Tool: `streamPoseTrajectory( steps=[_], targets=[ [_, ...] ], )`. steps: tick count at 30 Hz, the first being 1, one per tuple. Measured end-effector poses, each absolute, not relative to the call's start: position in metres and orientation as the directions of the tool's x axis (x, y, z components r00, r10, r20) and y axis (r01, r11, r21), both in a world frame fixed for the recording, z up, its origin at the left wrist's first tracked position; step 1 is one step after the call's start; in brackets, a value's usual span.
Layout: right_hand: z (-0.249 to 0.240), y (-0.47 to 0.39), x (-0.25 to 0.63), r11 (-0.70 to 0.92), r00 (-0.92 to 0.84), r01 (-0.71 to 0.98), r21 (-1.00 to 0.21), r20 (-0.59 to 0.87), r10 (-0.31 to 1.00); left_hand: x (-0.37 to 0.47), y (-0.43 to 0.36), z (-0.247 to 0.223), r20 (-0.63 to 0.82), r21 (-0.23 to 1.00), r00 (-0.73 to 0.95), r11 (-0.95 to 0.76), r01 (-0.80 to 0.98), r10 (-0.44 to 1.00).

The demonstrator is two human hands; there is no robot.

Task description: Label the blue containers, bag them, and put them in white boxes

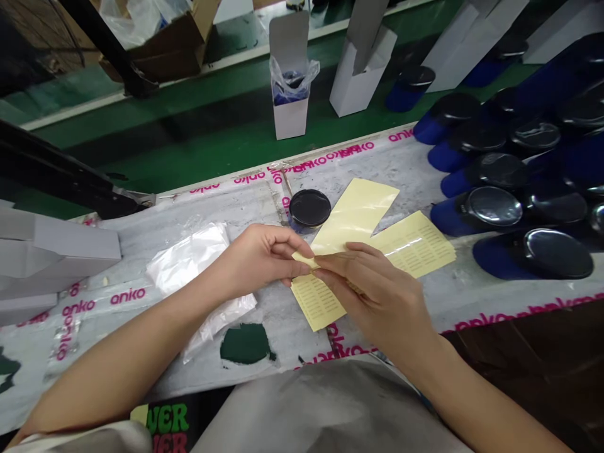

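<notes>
My left hand [264, 255] pinches the corner of a pale yellow label sheet [318, 305] between thumb and fingers. From the other side, my right hand [377, 286] has its fingers closed on the same sheet, and the fingertips of both hands nearly meet. Small rows of print cover parts of it. Under and behind my right hand lie more yellow sheets [365, 204], partly hidden. Just beyond my fingers stands a small jar with a black lid [310, 207]. A stack of thin plastic bags [193, 255] lies beneath my left forearm.
Many blue jars with black lids [500, 170] crowd the right side. An open white box [290, 116] with a bagged jar stands on the green conveyor [189, 154], beside another open white box [361, 78]. White cartons [56, 251] sit at left, near a black metal bar [61, 167].
</notes>
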State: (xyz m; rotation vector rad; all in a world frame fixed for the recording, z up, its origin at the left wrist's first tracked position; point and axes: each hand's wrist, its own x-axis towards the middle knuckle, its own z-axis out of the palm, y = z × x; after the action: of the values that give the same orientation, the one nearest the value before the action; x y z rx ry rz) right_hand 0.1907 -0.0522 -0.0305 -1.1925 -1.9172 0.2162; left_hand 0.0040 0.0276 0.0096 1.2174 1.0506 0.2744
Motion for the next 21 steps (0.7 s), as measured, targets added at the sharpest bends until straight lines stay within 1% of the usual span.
streamPoseTrajectory(
  steps=[4, 6, 8, 10, 12, 14, 16, 19, 21],
  targets=[
    [-0.036, -0.057, 0.191, 0.552, -0.226, 0.697, -0.457, 0.590, 0.775, 0.003, 0.029, 0.010, -0.545, 0.838, 0.518, 0.419, 0.349, 0.659],
    [-0.038, -0.058, 0.193, 0.565, -0.242, 0.690, -0.452, 0.592, 0.769, 0.002, 0.030, 0.010, -0.547, 0.837, 0.537, 0.434, 0.333, 0.643],
    [-0.039, -0.058, 0.194, 0.573, -0.251, 0.667, -0.477, 0.580, 0.775, 0.001, 0.031, 0.008, -0.536, 0.843, 0.558, 0.436, 0.314, 0.634],
    [-0.040, -0.057, 0.194, 0.562, -0.238, 0.639, -0.526, 0.559, 0.794, 0.000, 0.030, 0.007, -0.511, 0.858, 0.589, 0.406, 0.313, 0.625],
    [-0.039, -0.057, 0.193, 0.512, -0.194, 0.612, -0.603, 0.513, 0.836, 0.000, 0.027, 0.004, -0.467, 0.884, 0.613, 0.337, 0.323, 0.637],
    [-0.037, -0.056, 0.192, 0.412, -0.137, 0.582, -0.700, 0.416, 0.899, 0.002, 0.023, 0.002, -0.406, 0.911, 0.611, 0.246, 0.332, 0.680],
    [-0.034, -0.055, 0.191, 0.290, -0.101, 0.547, -0.785, 0.283, 0.954, 0.003, 0.018, 0.001, -0.358, 0.921, 0.593, 0.170, 0.350, 0.721],
    [-0.029, -0.052, 0.191, 0.155, -0.088, 0.488, -0.859, 0.128, 0.988, 0.006, 0.014, 0.000, -0.342, 0.916, 0.597, 0.115, 0.385, 0.726],
    [-0.026, -0.050, 0.191, 0.128, -0.089, 0.454, -0.882, 0.098, 0.991, 0.006, 0.013, 0.000, -0.342, 0.913, 0.599, 0.105, 0.394, 0.724]
  ],
)
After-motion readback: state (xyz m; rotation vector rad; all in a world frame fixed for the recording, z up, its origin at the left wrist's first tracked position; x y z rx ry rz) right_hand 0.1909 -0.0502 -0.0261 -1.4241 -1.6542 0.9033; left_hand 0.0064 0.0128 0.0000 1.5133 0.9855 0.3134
